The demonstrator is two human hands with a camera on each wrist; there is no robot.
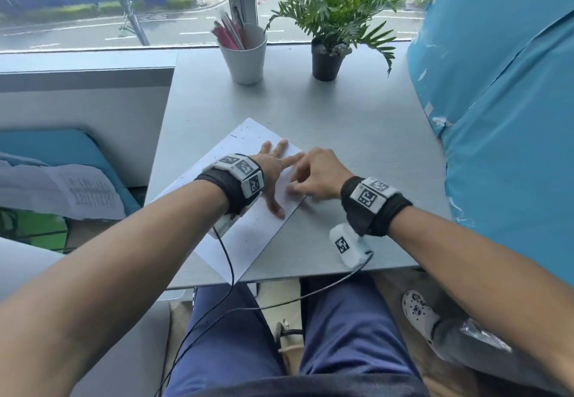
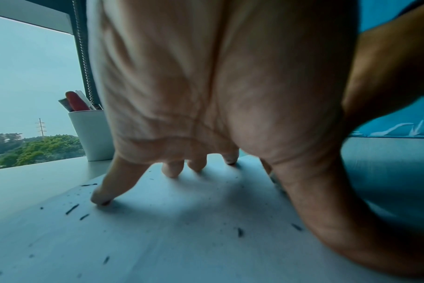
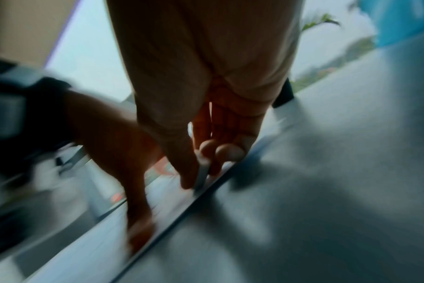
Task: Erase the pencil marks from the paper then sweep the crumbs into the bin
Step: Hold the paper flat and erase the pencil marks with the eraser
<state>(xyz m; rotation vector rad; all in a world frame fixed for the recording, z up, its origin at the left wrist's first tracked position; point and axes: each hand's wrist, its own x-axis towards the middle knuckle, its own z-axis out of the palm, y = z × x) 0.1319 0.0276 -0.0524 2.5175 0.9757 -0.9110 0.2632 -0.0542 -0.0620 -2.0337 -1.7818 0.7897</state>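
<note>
A white paper (image 1: 248, 235) lies slantwise on the grey table (image 1: 357, 135). Dark eraser crumbs (image 2: 72, 209) are scattered over the sheet, some near its far corner (image 1: 236, 137). My left hand (image 1: 273, 166) presses the paper flat, its fingers (image 2: 102, 197) spread and straight. My right hand (image 1: 310, 176) is at the paper's right edge, just right of the left hand. Its thumb and fingers pinch a small pale eraser (image 3: 203, 176) whose tip touches the sheet. The right wrist view is blurred, and the eraser is hidden in the head view.
A white cup of pens (image 1: 247, 55) and a potted plant (image 1: 329, 58) stand at the table's far side by the window. A blue covered object (image 1: 497, 117) borders the table on the right. The table's front edge (image 1: 310, 275) is near my lap.
</note>
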